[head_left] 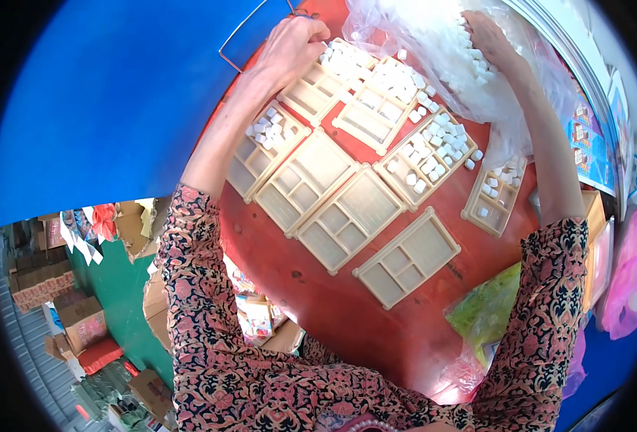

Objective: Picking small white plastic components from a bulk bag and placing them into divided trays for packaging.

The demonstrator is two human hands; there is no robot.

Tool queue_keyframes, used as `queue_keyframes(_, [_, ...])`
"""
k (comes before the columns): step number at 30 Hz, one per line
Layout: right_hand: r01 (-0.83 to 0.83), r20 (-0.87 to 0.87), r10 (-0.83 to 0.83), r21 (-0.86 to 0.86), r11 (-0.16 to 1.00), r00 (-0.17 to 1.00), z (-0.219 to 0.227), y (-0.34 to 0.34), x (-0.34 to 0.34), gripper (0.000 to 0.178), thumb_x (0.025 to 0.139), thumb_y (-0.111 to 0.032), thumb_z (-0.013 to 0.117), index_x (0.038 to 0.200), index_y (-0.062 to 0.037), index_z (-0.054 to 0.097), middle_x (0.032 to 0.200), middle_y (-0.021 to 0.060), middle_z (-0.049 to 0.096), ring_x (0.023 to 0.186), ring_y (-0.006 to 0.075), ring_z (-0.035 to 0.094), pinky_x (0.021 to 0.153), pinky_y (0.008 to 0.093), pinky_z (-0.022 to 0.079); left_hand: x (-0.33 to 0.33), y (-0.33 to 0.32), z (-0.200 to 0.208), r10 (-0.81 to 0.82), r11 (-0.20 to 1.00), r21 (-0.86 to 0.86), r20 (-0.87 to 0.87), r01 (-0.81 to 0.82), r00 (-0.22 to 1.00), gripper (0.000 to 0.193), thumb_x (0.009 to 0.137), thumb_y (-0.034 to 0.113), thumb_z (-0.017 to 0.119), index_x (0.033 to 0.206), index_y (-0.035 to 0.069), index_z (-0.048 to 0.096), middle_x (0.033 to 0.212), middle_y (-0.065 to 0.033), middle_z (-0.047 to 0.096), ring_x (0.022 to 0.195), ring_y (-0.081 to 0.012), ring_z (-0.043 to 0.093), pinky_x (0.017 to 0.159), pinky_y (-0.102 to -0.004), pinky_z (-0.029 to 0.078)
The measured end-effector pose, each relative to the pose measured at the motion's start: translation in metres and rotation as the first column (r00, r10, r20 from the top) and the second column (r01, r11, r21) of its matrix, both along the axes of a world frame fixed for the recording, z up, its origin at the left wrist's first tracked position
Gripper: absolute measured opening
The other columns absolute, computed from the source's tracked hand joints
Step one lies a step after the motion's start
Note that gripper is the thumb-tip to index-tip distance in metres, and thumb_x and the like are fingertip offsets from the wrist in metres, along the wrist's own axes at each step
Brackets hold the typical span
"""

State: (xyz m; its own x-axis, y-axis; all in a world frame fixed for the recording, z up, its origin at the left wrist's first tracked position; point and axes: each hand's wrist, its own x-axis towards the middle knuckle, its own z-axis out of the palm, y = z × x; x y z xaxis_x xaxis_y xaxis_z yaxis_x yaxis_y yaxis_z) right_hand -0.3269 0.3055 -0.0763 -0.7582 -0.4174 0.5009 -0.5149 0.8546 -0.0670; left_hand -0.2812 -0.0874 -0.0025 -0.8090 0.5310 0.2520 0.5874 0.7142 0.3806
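I had the left hand (pixel 293 50) at the far left edge of the red tabletop (pixel 261 259), fingers bent over white pieces (pixel 444 140) heaped at the far end of a cream tray (pixel 308 97); I could not tell whether it gripped one. The right hand (pixel 488 39) reached to the far right corner, its fingertips at the white pile in a clear plastic bag (pixel 470 101); whether they had closed on anything I could not make out.

Between the hands, a second tray (pixel 369 122) held pieces at its far end, and a fuller one lay nearer the right edge, with loose pieces just beside it. A narrow tray (pixel 490 212) near the right edge held a few more. Three divided trays lay toward the near edge, the closest (pixel 430 248) set slightly apart. A green packet (pixel 488 302) lay at the near right corner.
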Motion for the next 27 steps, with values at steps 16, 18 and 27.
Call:
queue_keyframes(16, [0.091,0.129,-0.091,0.003,0.996,0.987,0.013,-0.021,0.010,0.018,0.084,-0.009,0.046,0.099,-0.0003,0.052,0.091,0.0211,0.056,0.089,0.0373,0.056,0.075,0.0419,0.044,-0.007,-0.003,-0.013,-0.156,0.962,-0.243,-0.113,0.125,0.981,0.014,0.080,0.006,0.059,0.091,-0.001,0.066,0.086,-0.0150,0.064,0.081,-0.0314,0.062,0.074,-0.0394,0.048])
queue_keyframes(18, [0.113,0.134,-0.112,-0.003,0.994,0.985,0.011,-0.015,0.007,0.017,0.084,-0.009,0.046,0.097,-0.0001,0.053,0.091,0.0213,0.057,0.090,0.0371,0.056,0.075,0.0416,0.045,-0.003,0.002,-0.013,-0.151,0.980,-0.153,-0.145,0.129,0.978,0.013,0.078,0.004,0.060,0.088,-0.002,0.066,0.084,-0.0172,0.064,0.082,-0.0324,0.062,0.074,-0.0400,0.048])
queue_keyframes(27, [0.092,0.064,-0.087,-0.080,0.993,0.994,0.011,-0.017,0.005,0.015,0.084,-0.011,0.046,0.091,0.0006,0.054,0.090,0.0215,0.058,0.086,0.0365,0.056,0.075,0.0407,0.044,-0.016,0.012,-0.010,-0.086,0.994,0.059,-0.152,0.096,0.985,0.012,0.073,-0.001,0.061,0.084,-0.004,0.066,0.079,-0.0201,0.064,0.076,-0.0325,0.064,0.072,-0.0387,0.050])
